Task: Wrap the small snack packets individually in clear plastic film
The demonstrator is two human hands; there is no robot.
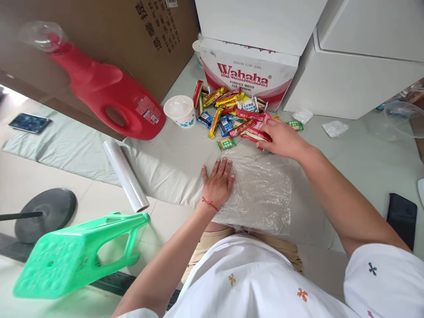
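My left hand (217, 183) lies flat, fingers spread, on the left edge of a sheet of clear plastic wrap (265, 190) spread over the pale cloth. My right hand (283, 138) is at the near right side of a pile of wrapped snacks, its fingers closed on the end of a red-wrapped snack bar (254, 133). The palm hides part of the pile. Around it lie yellow-wrapped bars (215, 122), small blue packets (225, 126) and a green-wrapped biscuit (226, 143). Another green packet (296, 126) sits beyond my right hand.
A Wahaha water carton (248, 66) backs the pile, with a paper bowl (180, 112) at its left. Further left stand a red jug (112, 92), a plastic wrap roll (126, 176) and a green stool (73, 256). Crumpled clear plastic (335, 129) and a phone (401, 218) lie right.
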